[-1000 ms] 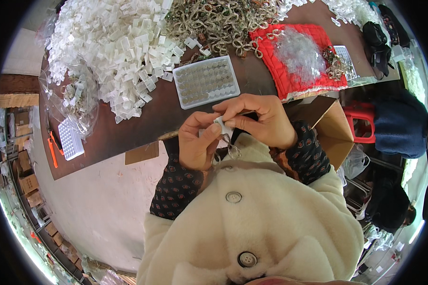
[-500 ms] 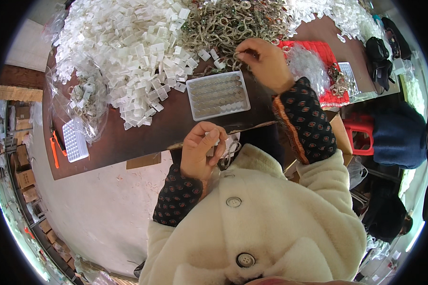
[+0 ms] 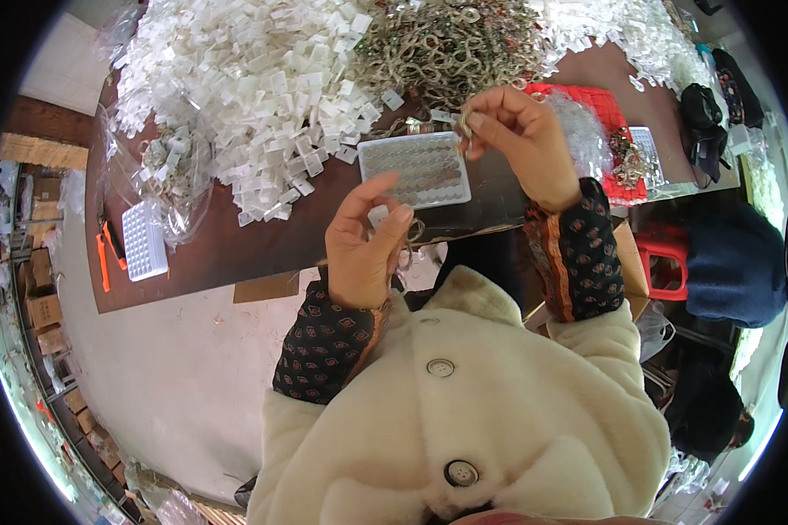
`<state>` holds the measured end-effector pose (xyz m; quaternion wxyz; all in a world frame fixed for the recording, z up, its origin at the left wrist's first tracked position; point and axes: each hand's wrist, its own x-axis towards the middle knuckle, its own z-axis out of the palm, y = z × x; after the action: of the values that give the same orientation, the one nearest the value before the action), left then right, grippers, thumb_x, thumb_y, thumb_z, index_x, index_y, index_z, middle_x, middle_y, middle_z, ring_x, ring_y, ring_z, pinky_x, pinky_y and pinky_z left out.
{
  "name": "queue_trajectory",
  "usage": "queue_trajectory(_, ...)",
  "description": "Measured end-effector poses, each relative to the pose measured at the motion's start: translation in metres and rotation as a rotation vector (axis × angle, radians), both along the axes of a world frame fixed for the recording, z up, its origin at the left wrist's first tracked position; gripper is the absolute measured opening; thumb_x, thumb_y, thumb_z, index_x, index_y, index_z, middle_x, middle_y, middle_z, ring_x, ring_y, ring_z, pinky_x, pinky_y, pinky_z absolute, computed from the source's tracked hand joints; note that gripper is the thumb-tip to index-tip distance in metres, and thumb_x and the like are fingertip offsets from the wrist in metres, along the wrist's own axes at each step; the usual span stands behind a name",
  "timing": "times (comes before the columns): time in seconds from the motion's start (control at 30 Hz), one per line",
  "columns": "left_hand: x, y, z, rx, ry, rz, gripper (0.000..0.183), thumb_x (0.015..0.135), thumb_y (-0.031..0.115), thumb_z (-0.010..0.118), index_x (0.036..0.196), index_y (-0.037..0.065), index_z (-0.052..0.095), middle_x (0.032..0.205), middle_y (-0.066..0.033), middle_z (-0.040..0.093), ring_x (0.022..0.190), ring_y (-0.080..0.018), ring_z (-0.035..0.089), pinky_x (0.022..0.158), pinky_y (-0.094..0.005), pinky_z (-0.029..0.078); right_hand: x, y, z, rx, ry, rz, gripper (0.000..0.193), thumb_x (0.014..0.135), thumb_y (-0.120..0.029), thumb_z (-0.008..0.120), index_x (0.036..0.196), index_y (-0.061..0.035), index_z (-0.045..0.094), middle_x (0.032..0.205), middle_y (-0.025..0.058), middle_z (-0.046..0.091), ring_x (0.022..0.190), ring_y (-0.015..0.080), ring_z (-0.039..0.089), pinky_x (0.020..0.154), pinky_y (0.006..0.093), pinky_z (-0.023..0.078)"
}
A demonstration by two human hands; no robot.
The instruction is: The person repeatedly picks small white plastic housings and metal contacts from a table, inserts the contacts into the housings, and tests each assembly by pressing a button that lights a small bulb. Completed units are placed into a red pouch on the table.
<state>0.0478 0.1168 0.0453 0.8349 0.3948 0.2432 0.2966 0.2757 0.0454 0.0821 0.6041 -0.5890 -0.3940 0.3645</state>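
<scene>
My left hand point(image 3: 364, 258) is just in front of the tray, with a small white plastic piece point(image 3: 377, 216) pinched between thumb and fingers. A greyish loop point(image 3: 416, 231) hangs beside that thumb. Above the tray's right edge, my right hand point(image 3: 532, 144) pinches a small greyish ring-shaped piece point(image 3: 466, 128) between thumb and forefinger. Between and beyond the hands lies a shallow white tray point(image 3: 467, 194) with rows of small round greyish items. Behind it rises a tangled heap of greyish ring-shaped pieces point(image 3: 451, 57).
A large pile of white plastic pieces point(image 3: 254, 96) covers the table's left and back. On the left lie a clear bag point(image 3: 179, 184), a white dimpled tray point(image 3: 144, 242) and orange-handled pliers point(image 3: 104, 262). Red cloth point(image 3: 606, 109) with clear plastic sits right. A red stool point(image 3: 661, 262) stands beyond the table.
My right hand has come back from the heap toward me with a ring-shaped piece. My left hand has moved slightly up and loosened its fingers around the white piece.
</scene>
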Motion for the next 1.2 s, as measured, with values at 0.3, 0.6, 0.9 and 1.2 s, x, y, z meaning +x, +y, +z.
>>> queue_trajectory(0.3,-0.012,-0.005,0.003,0.34,0.132,0.101,0.024,0.089,0.002,0.071,0.112,-0.001,0.067,0.096,-0.003,0.065,0.084,-0.0073,0.054,0.076,-0.0221,0.043,-0.048,-0.02,0.026,-0.113,0.223,0.158,0.019,0.092,-0.004,0.064,0.11,0.0023,0.062,0.09,0.0059,0.067,0.079,0.0131,0.068,0.075,0.0265,0.053)
queue_trajectory(0.6,-0.014,-0.019,0.001,-0.186,-0.05,0.015,0.019,0.094,0.013,0.065,0.108,-0.001,0.068,0.085,-0.0062,0.067,0.053,-0.006,0.049,0.041,-0.0166,0.031,-0.085,-0.027,0.016,0.325,-1.098,-0.008,0.035,0.075,-0.005,0.076,0.109,-0.0022,0.069,0.095,0.0091,0.068,0.086,0.0247,0.066,0.096,0.0449,0.049)
queue_trajectory(0.9,-0.017,-0.018,0.006,-0.1,0.144,0.014,0.021,0.094,0.013,0.064,0.107,-0.002,0.067,0.077,-0.0049,0.063,0.053,-0.0073,0.049,0.04,-0.0185,0.032,-0.085,-0.035,-0.004,0.381,-1.055,-0.001,0.03,0.076,-0.004,0.072,0.105,0.0003,0.07,0.09,0.0091,0.067,0.079,0.0263,0.064,0.077,0.0391,0.053)
queue_trajectory(1.2,-0.008,-0.023,0.002,-0.217,0.078,0.075,0.031,0.096,0.018,0.064,0.122,0.001,0.063,0.092,-0.0045,0.061,0.057,-0.0075,0.047,0.042,-0.0193,0.031,-0.033,-0.025,-0.017,-0.058,-0.429,-0.334,0.017,0.093,-0.002,0.06,0.109,-0.0015,0.067,0.091,0.0082,0.07,0.081,0.0153,0.07,0.067,0.0263,0.056)
